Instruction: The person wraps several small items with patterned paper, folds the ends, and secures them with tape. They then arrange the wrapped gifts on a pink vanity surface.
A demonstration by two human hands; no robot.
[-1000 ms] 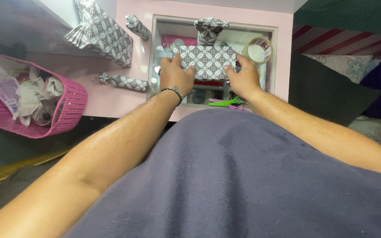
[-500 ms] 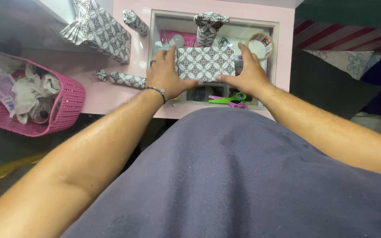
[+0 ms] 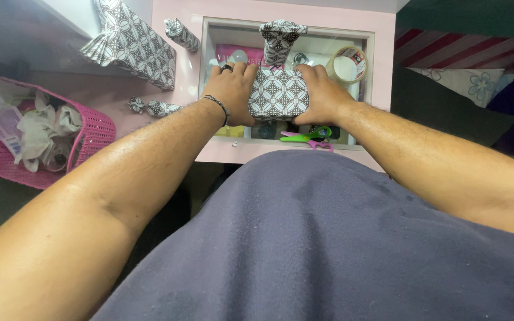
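Note:
A box wrapped in grey-and-white patterned paper (image 3: 278,92) rests on the glass top of a pink table (image 3: 382,41). My left hand (image 3: 232,95) presses flat on its left end and my right hand (image 3: 322,95) on its right end, fingers folded over the paper. A bracelet circles my left wrist. Right behind the box stands a second wrapped piece with a gathered top (image 3: 279,38).
A tape roll (image 3: 347,64) lies right of my right hand; green scissors (image 3: 304,136) lie below the box. Other wrapped parcels: a large one (image 3: 132,44), a small roll (image 3: 182,34), a candy-shaped one (image 3: 153,107). A pink basket (image 3: 93,139) of scraps stands left. Cushions (image 3: 465,89) lie right.
My hands moved from the box's corners onto its two ends, covering them. The visible patterned face is narrower now.

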